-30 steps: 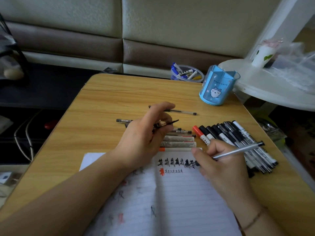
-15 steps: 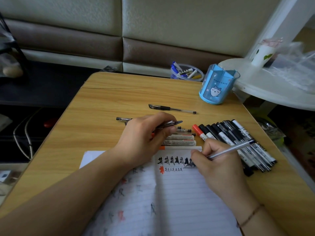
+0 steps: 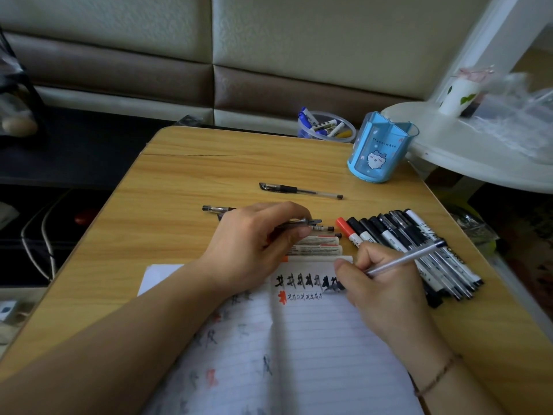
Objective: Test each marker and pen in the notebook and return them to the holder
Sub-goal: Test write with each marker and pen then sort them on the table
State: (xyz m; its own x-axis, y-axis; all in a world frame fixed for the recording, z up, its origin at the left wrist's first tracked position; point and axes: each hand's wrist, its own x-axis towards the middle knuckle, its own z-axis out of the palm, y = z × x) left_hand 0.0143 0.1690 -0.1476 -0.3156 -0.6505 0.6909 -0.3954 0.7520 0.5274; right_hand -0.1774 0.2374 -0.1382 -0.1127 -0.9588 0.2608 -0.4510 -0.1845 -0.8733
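Right hand [image 3: 386, 290] pinches a silver pen [image 3: 404, 260], tip on the notebook [image 3: 314, 339]; left hand [image 3: 257, 244] grips its cap [image 3: 299, 222]. Stroke lightly, recap, then the blue holder [image 3: 378, 158].

Bare forearms, no sleeves, thin brown cord bracelet [image 3: 437, 376] on right wrist

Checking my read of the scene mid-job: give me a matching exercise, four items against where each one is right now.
Items:
1. silver pen
2. dark cap
3. blue holder
4. lone black gel pen

Places:
A. far right corner of the table
B. gripped in the right hand, tip at the notebook
C. lying alone mid-table
D. pinched in the left hand

Pairs: 1-B, 2-D, 3-A, 4-C
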